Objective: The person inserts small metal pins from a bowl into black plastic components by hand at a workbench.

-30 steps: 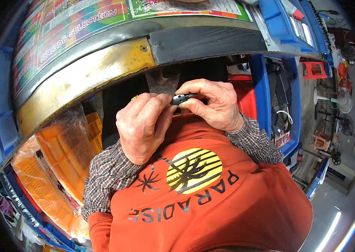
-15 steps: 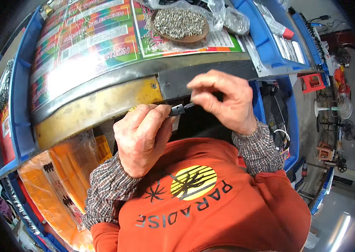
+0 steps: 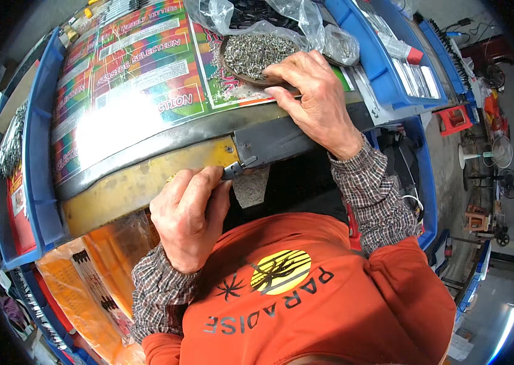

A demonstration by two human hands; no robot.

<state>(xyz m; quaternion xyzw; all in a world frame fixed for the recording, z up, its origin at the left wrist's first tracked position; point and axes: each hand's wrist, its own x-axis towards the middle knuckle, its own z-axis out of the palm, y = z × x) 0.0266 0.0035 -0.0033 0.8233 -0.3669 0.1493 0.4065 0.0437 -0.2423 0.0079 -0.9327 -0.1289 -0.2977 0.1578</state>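
My left hand (image 3: 189, 213) is closed at the front edge of the bench, pinching a small dark metal cylinder (image 3: 231, 171) between thumb and fingers. The end of that piece sticks out to the right, close to the black strip (image 3: 296, 135) on the bench edge; whether it touches is hard to tell. My right hand (image 3: 315, 100) reaches over a brown dish (image 3: 251, 78) heaped with small silvery metal pins (image 3: 257, 53). Its index fingertip is at the pins, and the thumb sits apart from it by the dish's near rim. No pin can be made out between them.
Clear plastic bags (image 3: 339, 45) lie behind the dish. Blue bins (image 3: 400, 79) stand at the right, and another blue bin (image 3: 41, 152) with metal rods is on the left. Printed colourful sheets (image 3: 141, 67) cover the benchtop. An orange plastic-wrapped bundle (image 3: 108, 255) sits below left.
My right hand has moved from beside the metal cylinder up and away to the dish of pins. My left hand, still holding the cylinder, has shifted slightly left and nearer.
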